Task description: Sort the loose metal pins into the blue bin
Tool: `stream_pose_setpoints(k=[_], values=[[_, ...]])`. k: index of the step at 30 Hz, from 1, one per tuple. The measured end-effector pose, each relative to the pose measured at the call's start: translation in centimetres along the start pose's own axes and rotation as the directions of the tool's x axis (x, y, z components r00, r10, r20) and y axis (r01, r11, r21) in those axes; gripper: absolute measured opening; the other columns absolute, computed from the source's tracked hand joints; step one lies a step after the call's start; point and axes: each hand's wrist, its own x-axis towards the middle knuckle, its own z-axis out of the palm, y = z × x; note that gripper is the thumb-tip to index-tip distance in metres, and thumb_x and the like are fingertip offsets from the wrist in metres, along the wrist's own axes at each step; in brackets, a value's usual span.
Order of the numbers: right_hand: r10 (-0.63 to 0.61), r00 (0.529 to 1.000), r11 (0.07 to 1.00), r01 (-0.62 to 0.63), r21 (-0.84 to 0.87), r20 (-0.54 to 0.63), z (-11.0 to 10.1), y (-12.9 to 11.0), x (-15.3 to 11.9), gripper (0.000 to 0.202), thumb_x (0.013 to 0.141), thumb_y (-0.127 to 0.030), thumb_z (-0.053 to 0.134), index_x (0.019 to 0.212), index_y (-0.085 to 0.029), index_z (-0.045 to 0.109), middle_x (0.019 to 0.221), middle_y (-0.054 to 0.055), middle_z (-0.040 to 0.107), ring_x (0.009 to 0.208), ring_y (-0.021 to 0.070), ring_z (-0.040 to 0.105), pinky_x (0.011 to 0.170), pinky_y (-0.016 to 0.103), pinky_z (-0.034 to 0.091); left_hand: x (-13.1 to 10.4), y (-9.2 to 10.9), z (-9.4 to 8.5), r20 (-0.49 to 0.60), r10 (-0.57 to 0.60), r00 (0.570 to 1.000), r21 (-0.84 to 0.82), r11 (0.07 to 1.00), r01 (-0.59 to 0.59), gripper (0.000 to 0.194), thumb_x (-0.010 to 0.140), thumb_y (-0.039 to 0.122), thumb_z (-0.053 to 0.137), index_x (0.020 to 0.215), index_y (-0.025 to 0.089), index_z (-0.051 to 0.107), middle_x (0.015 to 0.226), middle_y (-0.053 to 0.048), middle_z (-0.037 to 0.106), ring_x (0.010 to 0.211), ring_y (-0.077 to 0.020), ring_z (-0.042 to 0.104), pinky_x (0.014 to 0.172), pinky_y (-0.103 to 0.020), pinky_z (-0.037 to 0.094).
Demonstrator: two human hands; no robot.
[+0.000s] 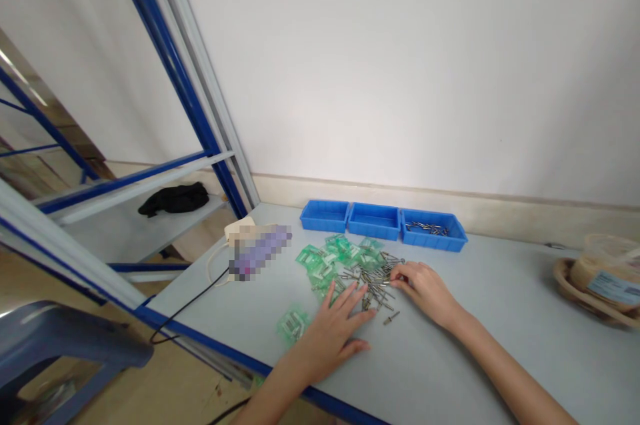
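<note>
A loose pile of thin metal fasteners, like bolts or rivets, lies on the grey table. My left hand is at the near left of the pile, palm down with fingers spread and fingertips at the edge of the fasteners. From the right side, my right hand reaches into the pile, thumb and forefinger pinched on a fastener mostly hidden by the fingertips. Small green plastic bags with metal parts inside lie against the pile's left side. Another green bag rests left of my left wrist. One single fastener lies between my hands.
Behind the pile stand three blue bins; the right bin holds fasteners, while the left bin and middle bin look empty. A blurred purple item with a cable is at left. A plastic cup sits in a brown tray far right.
</note>
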Motion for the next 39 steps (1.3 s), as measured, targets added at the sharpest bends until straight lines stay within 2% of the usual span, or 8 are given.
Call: stream_pose_setpoints(k=[4, 7, 14, 21, 25, 29, 33, 39], values=[[0.037, 0.999, 0.996, -0.035, 0.077, -0.021, 0.0, 0.3, 0.1, 0.016, 0.088, -0.029, 0.046, 0.083, -0.023, 0.06, 0.078, 0.002, 0.065, 0.075, 0.0187, 0.059, 0.07, 0.03, 0.041, 0.9, 0.0, -0.5, -0.196, -0.021, 0.98, 0.009, 1.0, 0.024, 0.024, 0.092, 0.031, 0.045, 0.11, 0.027, 0.059, 0.135, -0.004, 0.047, 0.127, -0.0212, 0.039, 0.11, -0.053, 0.023], [0.058, 0.997, 0.978, -0.049, 0.201, -0.041, 0.0, 0.4, 0.1, 0.015, 0.086, -0.031, 0.048, 0.084, -0.023, 0.061, 0.082, 0.001, 0.067, 0.077, 0.0182, 0.06, 0.072, 0.03, 0.042, 3.4, -0.1, -1.0, -0.306, -0.03, 0.952, -0.003, 1.0, 0.031, 0.022, 0.092, 0.03, 0.044, 0.107, 0.024, 0.059, 0.123, -0.004, 0.056, 0.116, -0.0177, 0.049, 0.109, -0.047, 0.027], [0.207, 0.971, 0.87, -0.128, 0.476, -0.118, -0.2, 1.8, 0.5, 0.02, 0.083, -0.039, 0.049, 0.082, -0.022, 0.059, 0.074, 0.001, 0.067, 0.068, 0.0175, 0.06, 0.068, 0.029, 0.043, 12.3, -1.1, -1.2, -0.245, 0.144, 0.959, 0.143, 0.983, -0.112, 0.018, 0.09, 0.031, 0.049, 0.093, 0.017, 0.06, 0.094, -0.004, 0.065, 0.095, -0.0179, 0.055, 0.086, -0.033, 0.04], [0.35, 0.92, 0.749, -0.162, 0.642, -0.176, 0.3, 3.6, 0.8, 0.028, 0.077, -0.047, 0.053, 0.084, -0.02, 0.054, 0.065, 0.001, 0.065, 0.05, 0.0147, 0.055, 0.054, 0.027, 0.044, 13.5, -2.1, 1.0, -0.374, 0.123, 0.919, 0.012, 0.992, -0.128, 0.017, 0.089, 0.03, 0.051, 0.096, 0.02, 0.062, 0.091, 0.001, 0.068, 0.089, -0.0145, 0.057, 0.086, -0.03, 0.036], [0.243, 0.958, 0.836, -0.128, 0.534, -0.151, 0.1, 2.8, 0.7, 0.027, 0.084, -0.046, 0.048, 0.085, -0.02, 0.056, 0.071, 0.002, 0.067, 0.06, 0.0163, 0.059, 0.063, 0.029, 0.045, 13.1, -2.3, 1.7, -0.362, 0.089, 0.928, 0.028, 0.996, -0.084, 0.02, 0.092, 0.025, 0.046, 0.086, 0.017, 0.063, 0.085, -0.001, 0.068, 0.086, -0.0155, 0.057, 0.084, -0.031, 0.037], [0.1, 0.969, 0.984, -0.063, 0.166, -0.224, -0.8, 1.9, 0.3, 0.024, 0.088, -0.041, 0.046, 0.089, -0.022, 0.061, 0.082, 0.003, 0.069, 0.075, 0.0185, 0.063, 0.075, 0.033, 0.04, 13.1, -2.3, 1.9, -0.375, 0.037, 0.926, 0.033, 0.999, -0.027, 0.021, 0.093, 0.024, 0.044, 0.085, 0.016, 0.061, 0.083, -0.001, 0.067, 0.085, -0.0161, 0.057, 0.082, -0.031, 0.037], [0.027, 0.968, 0.983, -0.071, -0.17, -0.249, -1.3, 1.5, -0.1, 0.025, 0.094, -0.032, 0.039, 0.09, -0.023, 0.062, 0.078, 0.002, 0.07, 0.072, 0.0193, 0.063, 0.078, 0.036, 0.032, 13.1, -2.0, 2.1, -0.366, 0.028, 0.93, 0.018, 1.0, -0.023, 0.018, 0.092, 0.029, 0.046, 0.089, 0.016, 0.059, 0.086, 0.0, 0.066, 0.086, -0.0156, 0.057, 0.084, -0.032, 0.037], [-0.015, 0.98, 0.978, -0.027, -0.207, -0.201, -1.2, 1.3, -0.1, 0.027, 0.096, -0.032, 0.034, 0.096, -0.022, 0.059, 0.088, 0.002, 0.071, 0.075, 0.018, 0.063, 0.079, 0.035, 0.029, 13.1, -1.8, 2.0, -0.359, 0.021, 0.933, 0.042, 0.999, -0.006, 0.027, 0.095, 0.028, 0.038, 0.081, 0.016, 0.058, 0.08, -0.001, 0.064, 0.083, -0.0152, 0.055, 0.087, -0.033, 0.035]])
